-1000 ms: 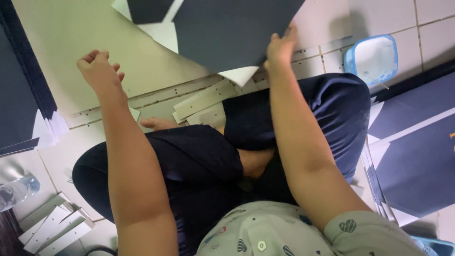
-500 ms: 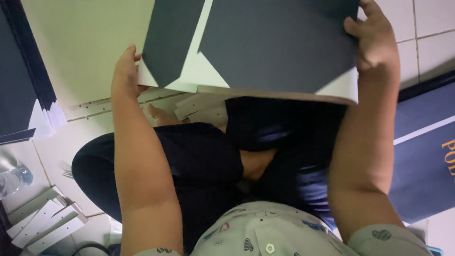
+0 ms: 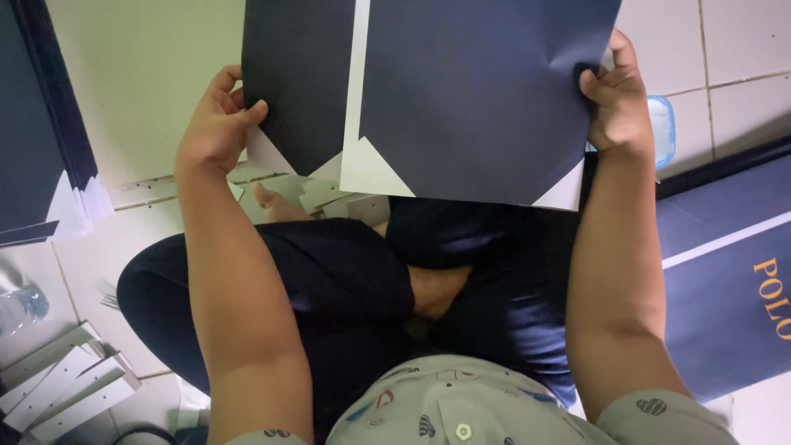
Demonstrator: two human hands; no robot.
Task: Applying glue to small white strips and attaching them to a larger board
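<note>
You sit cross-legged on a tiled floor point(image 3: 741, 74) and hold a large dark sheet point(image 3: 470, 91) of folded card up in front of you, above your knees. Your left hand point(image 3: 216, 124) is closed on the sheet's left edge, thumb on the near face and fingers curled behind it. Your right hand point(image 3: 616, 103) pinches the right edge near the top, and the card creases slightly under your thumb. White triangular flaps show at the sheet's lower corners, and a white strip runs down its face between two dark panels. A stack of similar dark sheets point(image 3: 37, 140) lies at the left edge of the view. Another dark printed sheet point(image 3: 725, 288) lies on the floor to your right. Pale card strips point(image 3: 66, 387) lie at lower left, beside a clear plastic bottle point(image 3: 21, 306).
</note>
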